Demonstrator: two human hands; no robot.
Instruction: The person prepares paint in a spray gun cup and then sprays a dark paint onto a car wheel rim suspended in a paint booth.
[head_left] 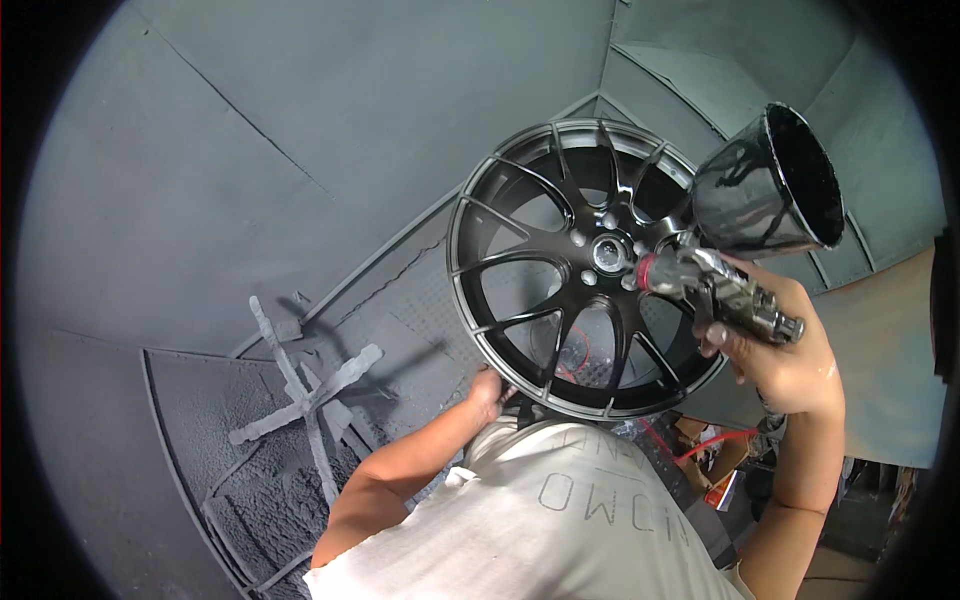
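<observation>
A dark, glossy multi-spoke alloy wheel [575, 250] faces me in the middle, with a bare-looking silvery lip around its edge. My right hand [790, 345] is wrapped round a metal spray gun [735, 297] at the wheel's right side. Its red-ringed nozzle points at the hub, just in front of the spokes. On top of the gun sits a wide, paint-stained dark cup [765, 185], tilted with its open mouth to the right. At the wheel's lower left edge, my left hand [487, 392] is curled against the rim, its fingertips partly hidden.
Left of the wheel stands a paint-crusted cross-shaped stand [310, 402]. Grey booth walls [300, 130] rise behind and around. A red hose [715, 440] and a cardboard box [695, 435] with litter lie at lower right, below my right forearm.
</observation>
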